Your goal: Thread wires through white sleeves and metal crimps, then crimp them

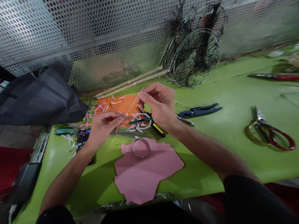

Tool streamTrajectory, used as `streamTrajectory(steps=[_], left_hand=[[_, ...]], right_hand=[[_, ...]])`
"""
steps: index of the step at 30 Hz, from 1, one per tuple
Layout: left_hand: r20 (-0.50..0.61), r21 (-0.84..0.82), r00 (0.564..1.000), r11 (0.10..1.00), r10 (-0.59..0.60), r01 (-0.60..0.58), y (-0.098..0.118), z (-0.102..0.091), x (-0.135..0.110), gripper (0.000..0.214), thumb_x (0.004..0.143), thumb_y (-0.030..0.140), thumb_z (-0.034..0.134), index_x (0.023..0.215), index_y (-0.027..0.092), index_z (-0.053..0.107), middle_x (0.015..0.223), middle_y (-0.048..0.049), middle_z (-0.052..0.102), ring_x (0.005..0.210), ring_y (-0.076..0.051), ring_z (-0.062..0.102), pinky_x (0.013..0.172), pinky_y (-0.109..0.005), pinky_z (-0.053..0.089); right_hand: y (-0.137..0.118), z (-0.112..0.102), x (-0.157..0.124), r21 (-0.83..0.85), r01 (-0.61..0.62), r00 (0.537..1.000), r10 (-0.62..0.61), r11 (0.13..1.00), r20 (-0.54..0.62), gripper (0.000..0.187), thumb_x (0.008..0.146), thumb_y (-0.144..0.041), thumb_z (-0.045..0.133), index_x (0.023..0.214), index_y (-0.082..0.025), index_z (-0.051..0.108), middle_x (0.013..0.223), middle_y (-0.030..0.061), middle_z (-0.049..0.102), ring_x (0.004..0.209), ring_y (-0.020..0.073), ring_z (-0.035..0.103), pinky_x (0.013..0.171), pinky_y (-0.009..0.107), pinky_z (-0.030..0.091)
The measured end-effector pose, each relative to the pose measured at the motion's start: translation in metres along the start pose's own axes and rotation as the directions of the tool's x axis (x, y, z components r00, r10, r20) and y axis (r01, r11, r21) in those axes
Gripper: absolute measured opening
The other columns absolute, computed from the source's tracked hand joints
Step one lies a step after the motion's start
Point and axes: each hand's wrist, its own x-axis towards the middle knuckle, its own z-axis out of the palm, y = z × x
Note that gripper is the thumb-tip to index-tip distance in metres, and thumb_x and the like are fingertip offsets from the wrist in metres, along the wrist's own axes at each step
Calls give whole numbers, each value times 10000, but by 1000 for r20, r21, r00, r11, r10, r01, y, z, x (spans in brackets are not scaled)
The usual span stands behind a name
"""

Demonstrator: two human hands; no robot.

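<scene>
My right hand [158, 104] is raised, its thumb and forefinger pinched on one end of a thin pale strand [132, 105]. The strand slants down toward my left hand [105, 126], whose thumb and fingers are closed at its lower end; the exact grip there is blurred. Below my fingers, an orange sheet [126, 101] carries several white paper strips [116, 102]. A roll of tape [142, 120] lies by yellow-and-black handled pliers [157, 129]. Closer to me, a thin ring [140, 148] rests on a ragged-edged pink sheet [147, 174].
Dark pruning shears [199, 111], red-handled scissors [268, 132] and red-handled pliers [275, 76] lie rightward. Wire hoops with black netting [196, 46] lean on the perforated metal screen [105, 40]. A phone [82, 143], green-handled cutter [63, 131], dark bag [39, 96] and sticks [133, 82] are left.
</scene>
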Motion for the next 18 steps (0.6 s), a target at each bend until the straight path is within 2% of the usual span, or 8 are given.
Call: streamTrajectory(steps=[5,10,18], left_hand=[[16,-33,999,999,-28,28,1,0,0,123,789,237,809,677,196,776,587,17,634,491,-62,522,427,-168,435],[14,-19,999,999,-32,32,1,0,-1,130,792,244,807,675,197,776,588,16,631,491,-62,521,424,-169,440],[14,-13,999,999,-39,40,2,1,0,148,779,277,815,670,192,765,573,11,620,483,-70,509,414,-183,439]], right_hand=[[2,0,2,-3,-32,999,32,999,1,196,862,-286,803,750,-199,666,639,-48,691,498,56,598,473,189,509],[2,-1,2,19,-31,999,31,999,16,167,877,-235,780,754,-195,673,644,-43,697,505,53,602,481,184,509],[4,0,1,-15,-45,999,45,999,3,226,854,-332,814,746,-205,662,633,-47,683,494,61,584,468,200,506]])
